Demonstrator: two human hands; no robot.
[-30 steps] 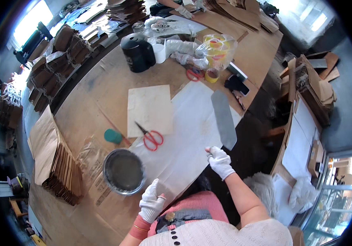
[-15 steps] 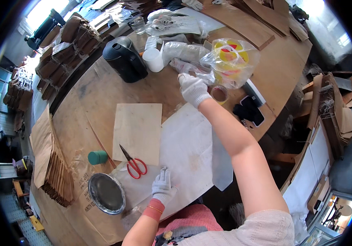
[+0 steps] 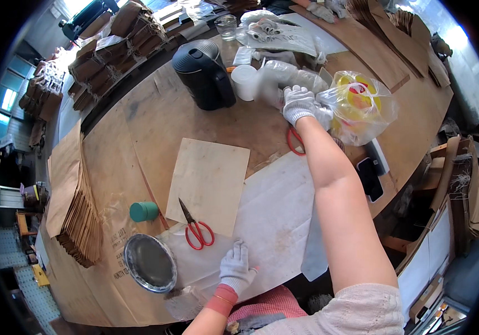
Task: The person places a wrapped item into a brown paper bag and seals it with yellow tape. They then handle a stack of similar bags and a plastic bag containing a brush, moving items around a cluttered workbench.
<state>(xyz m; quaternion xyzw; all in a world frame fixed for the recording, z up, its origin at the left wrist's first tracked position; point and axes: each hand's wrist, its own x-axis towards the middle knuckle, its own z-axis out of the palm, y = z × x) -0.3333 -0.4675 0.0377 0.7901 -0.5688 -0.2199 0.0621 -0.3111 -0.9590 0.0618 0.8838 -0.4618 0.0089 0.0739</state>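
Observation:
My left hand, in a white glove, lies flat with fingers out on the white sheet near the table's front. Just beyond it, red-handled scissors rest partly on a cream square sheet. My right hand, also gloved, reaches far across to the clear plastic packages. Its fingers are drawn together; a grey smear of motion beside them hides what they hold. A bag of yellow rolls stands to its right. By my right forearm shows a red loop, partly covered.
A metal bowl and green cylinder stand left of the scissors. Stacked brown paper lies farther left. A black jug and white cup stand at the back; a phone lies right. Another person's gloved hand is far off.
The view has shifted, so the table's things appear farther right. My right hand stays among the plastic packages, its pose altered. The red loop now shows beside my forearm. My left hand remains flat.

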